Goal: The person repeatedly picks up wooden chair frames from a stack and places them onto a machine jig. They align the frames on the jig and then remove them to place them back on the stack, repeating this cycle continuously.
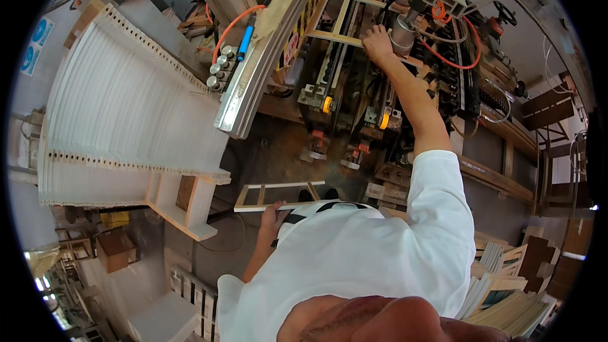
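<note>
My left hand (pixel 271 218) is down by my waist, its fingers closed round the near rail of a narrow wooden frame with white edges (pixel 258 196). My right arm reaches forward into a machine. There my right hand (pixel 378 43) grips the right end of a second wooden frame (pixel 345 39), with its fingers bent over the wood. That frame lies flat across the machine's rails and has a crossbar. Close beside the right hand stands a silver metal cylinder (pixel 403 35). My palm hides part of the frame's end.
On the left stands a long curved row of stacked white frames (pixel 126 101). A metal beam (pixel 244 104) with round knobs and a blue air tube runs beside the machine. Orange hoses (pixel 472 57) hang at the right. More wooden parts (pixel 500 278) lie stacked at the lower right.
</note>
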Demonstrator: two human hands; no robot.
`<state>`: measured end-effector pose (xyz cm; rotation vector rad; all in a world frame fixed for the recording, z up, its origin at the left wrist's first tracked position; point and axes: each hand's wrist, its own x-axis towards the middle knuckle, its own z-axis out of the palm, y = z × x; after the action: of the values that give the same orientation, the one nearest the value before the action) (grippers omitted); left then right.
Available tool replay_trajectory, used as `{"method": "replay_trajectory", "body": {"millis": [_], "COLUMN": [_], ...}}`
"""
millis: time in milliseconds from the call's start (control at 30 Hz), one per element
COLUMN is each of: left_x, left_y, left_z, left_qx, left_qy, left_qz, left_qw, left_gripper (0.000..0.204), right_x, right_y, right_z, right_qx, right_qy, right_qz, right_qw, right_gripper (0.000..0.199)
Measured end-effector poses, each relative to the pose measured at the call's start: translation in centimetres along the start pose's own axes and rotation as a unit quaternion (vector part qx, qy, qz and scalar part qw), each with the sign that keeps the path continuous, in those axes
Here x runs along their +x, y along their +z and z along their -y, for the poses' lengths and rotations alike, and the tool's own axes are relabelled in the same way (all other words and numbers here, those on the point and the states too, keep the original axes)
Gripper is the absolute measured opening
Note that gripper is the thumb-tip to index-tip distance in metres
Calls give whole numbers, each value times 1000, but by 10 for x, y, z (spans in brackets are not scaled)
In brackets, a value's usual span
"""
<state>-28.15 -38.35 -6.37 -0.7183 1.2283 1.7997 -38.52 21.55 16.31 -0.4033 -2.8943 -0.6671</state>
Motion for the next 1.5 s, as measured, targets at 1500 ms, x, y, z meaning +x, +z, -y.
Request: {"method": "replay_trajectory", "body": {"millis": [1500], "left_x": [-249], "left_y": [-133], "left_z": [-36], "left_qx": [4], "left_qy": [315], "left_qz": [0], "left_qw": [949], "left_gripper": [27], "right_x": [21], "right_y": [-52], "right_z": [26], "right_qx": [-77], "right_qy": [87], "right_qz": [164], "right_qw": [980], "right_gripper": [54]}}
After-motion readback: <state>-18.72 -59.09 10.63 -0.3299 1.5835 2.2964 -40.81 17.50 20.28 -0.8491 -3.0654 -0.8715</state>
